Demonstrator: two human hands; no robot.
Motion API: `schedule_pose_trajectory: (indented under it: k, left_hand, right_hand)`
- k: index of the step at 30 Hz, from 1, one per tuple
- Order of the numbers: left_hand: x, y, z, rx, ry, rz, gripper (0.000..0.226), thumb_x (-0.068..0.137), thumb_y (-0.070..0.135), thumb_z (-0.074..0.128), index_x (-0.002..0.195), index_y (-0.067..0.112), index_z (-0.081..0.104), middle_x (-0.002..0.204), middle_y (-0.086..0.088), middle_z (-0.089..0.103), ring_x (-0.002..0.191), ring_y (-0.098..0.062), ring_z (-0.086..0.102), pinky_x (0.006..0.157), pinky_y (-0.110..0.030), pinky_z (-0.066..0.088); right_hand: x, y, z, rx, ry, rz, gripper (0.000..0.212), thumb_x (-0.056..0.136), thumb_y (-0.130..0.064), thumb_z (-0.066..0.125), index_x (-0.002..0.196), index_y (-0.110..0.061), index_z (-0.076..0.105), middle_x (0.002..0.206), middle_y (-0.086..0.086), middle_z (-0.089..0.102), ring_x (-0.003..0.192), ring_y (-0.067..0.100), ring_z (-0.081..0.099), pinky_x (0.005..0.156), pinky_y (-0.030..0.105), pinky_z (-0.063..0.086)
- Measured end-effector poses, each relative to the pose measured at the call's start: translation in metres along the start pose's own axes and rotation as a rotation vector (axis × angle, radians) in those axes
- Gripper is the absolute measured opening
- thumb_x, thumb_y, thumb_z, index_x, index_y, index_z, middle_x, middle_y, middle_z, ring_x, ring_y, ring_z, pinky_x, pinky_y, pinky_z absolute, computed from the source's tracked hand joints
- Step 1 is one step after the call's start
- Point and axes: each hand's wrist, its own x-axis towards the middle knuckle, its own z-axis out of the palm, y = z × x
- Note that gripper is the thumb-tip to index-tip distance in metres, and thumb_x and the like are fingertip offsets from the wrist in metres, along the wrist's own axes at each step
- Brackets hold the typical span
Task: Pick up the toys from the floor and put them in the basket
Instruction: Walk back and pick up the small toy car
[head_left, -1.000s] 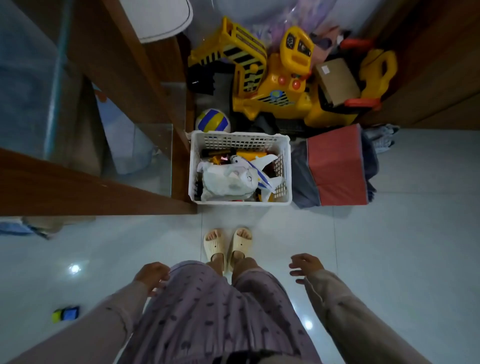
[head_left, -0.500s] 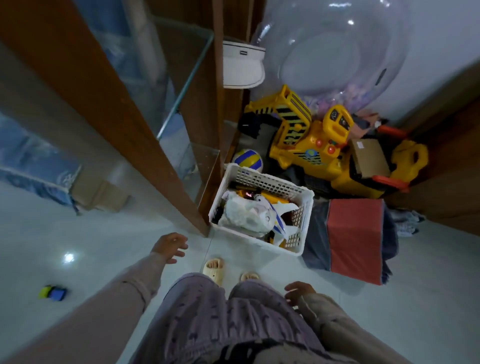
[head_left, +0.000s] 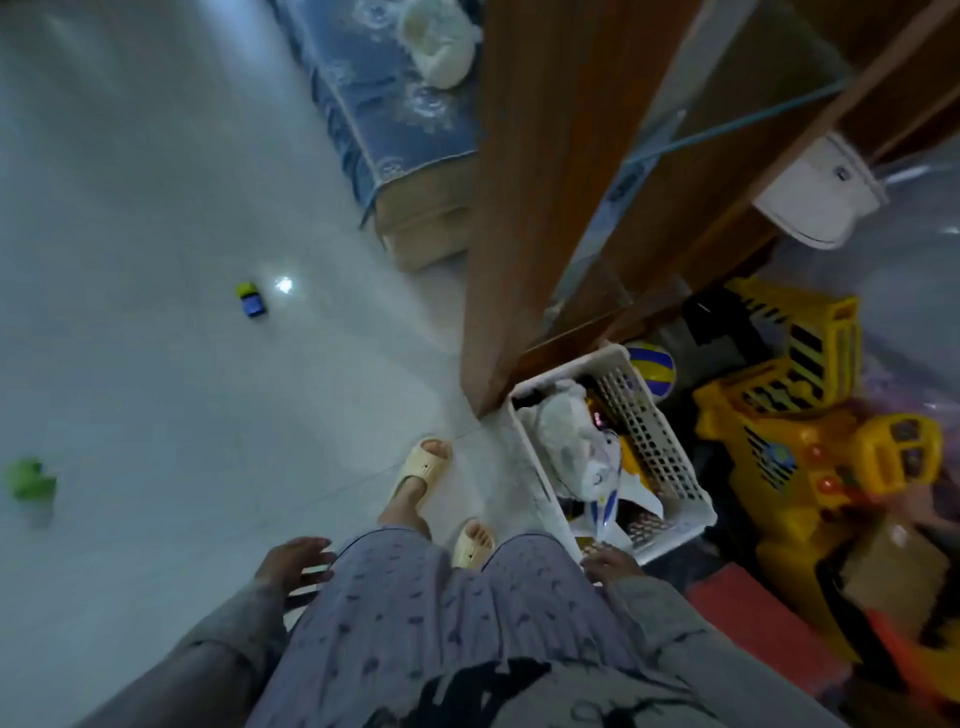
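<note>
Since half a second ago the view has swung left: basket (head_left: 670, 499), long axis running 11 to 5 o'clock, now sits at 3 o'clock. Two toys lie on the floor: car (head_left: 251, 302) at 10, green toy (head_left: 28, 480) at 9. Left hand (head_left: 293, 561) spread, empty; right hand (head_left: 613, 564) loosely curled, empty.

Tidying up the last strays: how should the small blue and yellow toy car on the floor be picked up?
Pinch the toy car across its narrow sides, coming straight down from above. It lies flat on bare floor with nothing beside it, so either empty hand works; the left hand is on its side.
</note>
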Motion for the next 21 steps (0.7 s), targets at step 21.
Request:
schedule_pose_trajectory:
  k: [21]
  left_hand:
    - [0.046, -0.026, -0.159, -0.484, 0.141, -0.189, 0.023, 0.092, 0.017, 0.05, 0.112, 0.009, 0.056, 0.109, -0.013, 0.058, 0.091, -0.027, 0.054, 0.068, -0.03, 0.043]
  right_hand:
    - [0.005, -0.251, 0.12, -0.176, -0.035, -0.192, 0.016, 0.091, 0.001, 0.047, 0.102, -0.002, 0.057, 0.068, 0.011, 0.057, 0.049, 0.02, 0.052, 0.045, 0.021, 0.041]
